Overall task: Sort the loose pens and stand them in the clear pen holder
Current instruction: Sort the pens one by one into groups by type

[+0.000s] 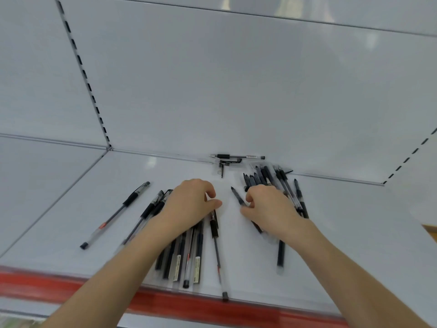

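Observation:
Many black and clear pens lie loose on a white shelf (331,221). My left hand (189,204) lies palm down on a fanned pile of pens (186,256) left of centre, fingers curled; what they hold is hidden. My right hand (267,207) lies on a second bunch of pens (264,176), and its thumb and curled fingers pinch a dark pen (237,196) whose tip points away from me. One pen (118,211) lies alone at the left. Another pen (218,252) reaches the shelf's front edge. No clear pen holder is in view.
Two pens (236,157) and a small clip-like part (221,170) lie against the white back panel. A red strip (71,284) runs along the shelf's front edge. Slotted uprights (87,84) stand at the left and right of the back panel.

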A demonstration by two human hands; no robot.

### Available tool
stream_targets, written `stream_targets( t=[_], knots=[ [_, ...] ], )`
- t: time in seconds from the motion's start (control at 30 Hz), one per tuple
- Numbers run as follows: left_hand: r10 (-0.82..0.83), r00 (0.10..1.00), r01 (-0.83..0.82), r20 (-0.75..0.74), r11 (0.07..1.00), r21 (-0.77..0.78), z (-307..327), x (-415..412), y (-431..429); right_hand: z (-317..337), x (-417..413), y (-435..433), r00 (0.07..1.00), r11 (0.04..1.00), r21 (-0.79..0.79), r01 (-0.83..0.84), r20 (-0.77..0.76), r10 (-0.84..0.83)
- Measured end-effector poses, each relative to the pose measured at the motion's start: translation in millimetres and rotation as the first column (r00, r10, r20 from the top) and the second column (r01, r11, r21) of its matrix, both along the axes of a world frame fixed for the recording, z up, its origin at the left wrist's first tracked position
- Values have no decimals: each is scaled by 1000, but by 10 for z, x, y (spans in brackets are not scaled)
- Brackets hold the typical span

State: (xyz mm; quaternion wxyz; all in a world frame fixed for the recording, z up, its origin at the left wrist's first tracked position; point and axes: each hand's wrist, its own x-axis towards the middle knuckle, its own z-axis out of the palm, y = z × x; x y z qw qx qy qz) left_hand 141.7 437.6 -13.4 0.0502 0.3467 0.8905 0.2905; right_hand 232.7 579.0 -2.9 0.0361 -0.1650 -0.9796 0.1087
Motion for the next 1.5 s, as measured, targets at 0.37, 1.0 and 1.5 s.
stream_targets(
  t=[0.37, 1.0, 1.5],
  knots=[
    [105, 994, -104, -42, 994, 23, 68, -609, 376, 194, 258, 167, 934, 899, -436, 26, -311, -178],
    [-114, 937, -30, 332, 916, 399, 270, -425, 297, 226, 371, 182, 904, 793, -603, -90, -383, -189],
    [-287, 884, 18, 370, 810, 586, 570, -11, -111, 506, 432, -87, 878, 792, -559, -245, -474, -63]
  ],
)
